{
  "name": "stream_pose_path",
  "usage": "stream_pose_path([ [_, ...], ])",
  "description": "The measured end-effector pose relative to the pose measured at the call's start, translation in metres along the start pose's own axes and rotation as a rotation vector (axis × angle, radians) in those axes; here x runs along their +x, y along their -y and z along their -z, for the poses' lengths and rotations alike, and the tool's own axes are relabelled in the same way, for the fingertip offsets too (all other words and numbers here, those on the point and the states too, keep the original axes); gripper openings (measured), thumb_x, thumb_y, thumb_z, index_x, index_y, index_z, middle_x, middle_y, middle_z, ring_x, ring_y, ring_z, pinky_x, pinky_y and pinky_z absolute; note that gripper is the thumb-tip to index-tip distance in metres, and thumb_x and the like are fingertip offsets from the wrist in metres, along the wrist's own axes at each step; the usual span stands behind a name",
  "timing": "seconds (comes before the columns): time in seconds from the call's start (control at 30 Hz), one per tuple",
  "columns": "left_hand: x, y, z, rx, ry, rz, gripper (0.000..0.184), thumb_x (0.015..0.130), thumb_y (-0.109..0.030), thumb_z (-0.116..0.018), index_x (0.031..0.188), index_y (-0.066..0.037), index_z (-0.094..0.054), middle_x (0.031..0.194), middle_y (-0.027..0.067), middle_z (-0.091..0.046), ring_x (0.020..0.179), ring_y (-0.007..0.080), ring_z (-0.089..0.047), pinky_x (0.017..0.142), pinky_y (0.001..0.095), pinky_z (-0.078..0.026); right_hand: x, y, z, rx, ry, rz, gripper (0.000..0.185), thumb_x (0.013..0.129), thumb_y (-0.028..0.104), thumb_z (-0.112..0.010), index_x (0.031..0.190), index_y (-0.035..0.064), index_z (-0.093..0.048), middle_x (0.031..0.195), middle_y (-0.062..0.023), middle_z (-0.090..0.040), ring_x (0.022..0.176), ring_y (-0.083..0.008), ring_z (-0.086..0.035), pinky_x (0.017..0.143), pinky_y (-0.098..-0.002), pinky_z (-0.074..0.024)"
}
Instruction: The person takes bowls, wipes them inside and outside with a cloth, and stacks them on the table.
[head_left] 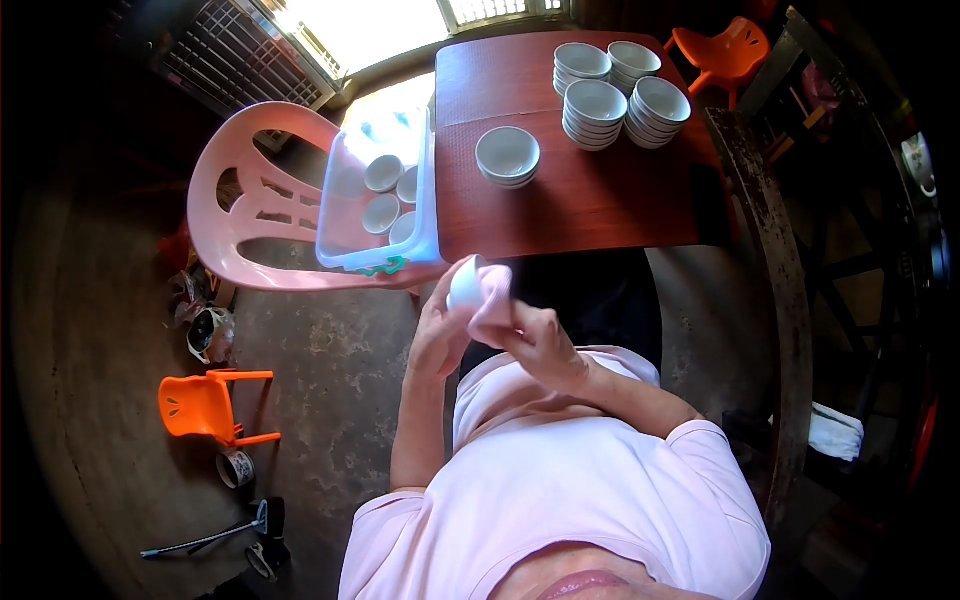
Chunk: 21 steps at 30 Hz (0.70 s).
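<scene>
Before my chest, my left hand (438,325) holds a small white bowl (465,287), its fingers around the side. My right hand (545,348) is closed on a pink cloth (492,300) pressed against the bowl. Just beyond my hands, a clear plastic bin (428,190) with several white bowls (383,173) inside rests on a pink chair. On the red-brown table (600,215) stands a short stack of white bowls (508,155). Several taller stacks (595,110) are grouped near its far right corner.
The pink plastic chair (215,200) stands left of the table. An orange chair (200,405) is on the floor at left, above a broom (205,538). Another orange chair (722,52) stands at the far right. A wooden bench (775,290) runs along the right.
</scene>
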<state>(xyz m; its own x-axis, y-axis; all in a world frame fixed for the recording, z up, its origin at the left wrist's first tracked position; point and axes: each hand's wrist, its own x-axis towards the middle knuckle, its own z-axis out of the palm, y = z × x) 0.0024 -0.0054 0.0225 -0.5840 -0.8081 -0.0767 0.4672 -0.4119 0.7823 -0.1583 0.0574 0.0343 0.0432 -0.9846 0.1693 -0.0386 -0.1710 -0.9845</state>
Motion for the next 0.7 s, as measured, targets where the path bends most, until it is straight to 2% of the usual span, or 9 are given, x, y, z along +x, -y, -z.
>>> stream_pose_path([
  [0.1, 0.002, 0.000, -0.002, 0.442, 0.043, -0.234, 0.095, 0.057, -0.011, -0.086, 0.140, -0.010, -0.041, 0.147, 0.0106, -0.034, 0.134, 0.0253, -0.036, 0.109, 0.0390, -0.031, 0.009, -0.004, 0.006, 0.414, -0.034, -0.198, 0.036, 0.092, 0.028, -0.062, 0.115, -0.0009, -0.059, 0.096, -0.0096, -0.066, 0.088, -0.0141, -0.064, 0.079, -0.0254, -0.0525],
  [0.17, 0.002, -0.003, 0.000, 0.429, 0.137, -0.268, 0.097, 0.060, -0.014, -0.084, 0.143, -0.009, -0.035, 0.153, 0.0087, -0.024, 0.138, 0.0244, -0.028, 0.112, 0.0414, -0.024, 0.013, -0.007, 0.011, 0.572, -0.002, -0.201, 0.035, 0.092, 0.025, -0.063, 0.114, -0.0015, -0.060, 0.095, -0.0082, -0.066, 0.088, -0.0141, -0.064, 0.079, -0.0240, -0.0517],
  [0.23, 0.003, -0.006, -0.013, 0.009, 0.089, -0.249, 0.088, 0.070, -0.027, -0.082, 0.143, -0.009, -0.037, 0.154, 0.0102, -0.020, 0.139, 0.0264, -0.028, 0.111, 0.0439, -0.029, 0.011, 0.000, 0.012, 0.346, -0.041, -0.107, 0.035, 0.091, 0.025, -0.064, 0.114, -0.0015, -0.060, 0.093, -0.0092, -0.066, 0.087, -0.0157, -0.065, 0.077, -0.0249, -0.0522],
  [0.27, 0.002, -0.003, -0.014, -0.007, -0.021, -0.180, 0.073, 0.083, -0.047, -0.067, 0.139, -0.007, -0.041, 0.147, 0.0112, -0.034, 0.132, 0.0266, -0.039, 0.107, 0.0434, -0.036, 0.008, 0.002, 0.012, 0.234, -0.061, -0.061, 0.035, 0.091, 0.025, -0.064, 0.114, -0.0015, -0.060, 0.092, -0.0097, -0.067, 0.086, -0.0165, -0.065, 0.076, -0.0253, -0.0524],
  [0.37, -0.001, 0.001, -0.006, -0.301, -0.072, 0.120, 0.058, 0.094, -0.046, -0.050, 0.134, -0.005, -0.042, 0.128, 0.0102, -0.053, 0.117, 0.0223, -0.052, 0.100, 0.0389, -0.042, -0.005, -0.012, 0.004, -0.413, 0.052, 0.330, 0.028, 0.084, 0.014, -0.069, 0.107, -0.0003, -0.060, 0.088, -0.0181, -0.065, 0.082, -0.0287, -0.067, 0.071, -0.0352, -0.0545],
  [0.4, 0.002, 0.001, -0.011, -0.263, -0.244, 0.146, 0.049, 0.097, -0.046, -0.042, 0.122, -0.005, -0.051, 0.111, 0.0109, -0.062, 0.102, 0.0216, -0.061, 0.089, 0.0363, -0.050, -0.002, -0.003, 0.000, -0.403, 0.113, 0.504, 0.027, 0.080, 0.007, -0.070, 0.103, -0.0008, -0.059, 0.088, -0.0181, -0.064, 0.081, -0.0322, -0.066, 0.071, -0.0378, -0.0544],
  [0.5, 0.003, -0.008, -0.019, -0.127, -0.143, 0.096, 0.045, 0.097, -0.041, -0.045, 0.120, -0.003, -0.054, 0.108, 0.0129, -0.063, 0.095, 0.0215, -0.063, 0.085, 0.0358, -0.052, -0.004, -0.015, -0.008, -0.668, 0.102, 0.706, 0.020, 0.084, 0.006, -0.063, 0.101, -0.0008, -0.058, 0.088, -0.0167, -0.063, 0.078, -0.0301, -0.066, 0.074, -0.0394, -0.0538],
  [0.6, 0.008, 0.001, -0.005, -0.109, -0.258, 0.069, 0.043, 0.097, -0.039, -0.046, 0.119, -0.003, -0.054, 0.106, 0.0125, -0.063, 0.092, 0.0215, -0.064, 0.085, 0.0353, -0.052, 0.003, -0.013, -0.002, -0.848, 0.005, 0.791, 0.018, 0.089, 0.012, -0.059, 0.102, -0.0007, -0.057, 0.087, -0.0167, -0.063, 0.078, -0.0303, -0.065, 0.076, -0.0396, -0.0532],
  [0.7, 0.009, 0.017, -0.009, -0.085, -0.299, 0.061, 0.044, 0.096, -0.040, -0.046, 0.119, -0.004, -0.054, 0.105, 0.0116, -0.062, 0.092, 0.0204, -0.063, 0.085, 0.0347, -0.052, -0.009, -0.004, -0.007, -0.378, 0.265, 0.180, 0.022, 0.094, 0.018, -0.054, 0.105, -0.0007, -0.056, 0.089, -0.0171, -0.062, 0.081, -0.0311, -0.064, 0.079, -0.0391, -0.0518],
])
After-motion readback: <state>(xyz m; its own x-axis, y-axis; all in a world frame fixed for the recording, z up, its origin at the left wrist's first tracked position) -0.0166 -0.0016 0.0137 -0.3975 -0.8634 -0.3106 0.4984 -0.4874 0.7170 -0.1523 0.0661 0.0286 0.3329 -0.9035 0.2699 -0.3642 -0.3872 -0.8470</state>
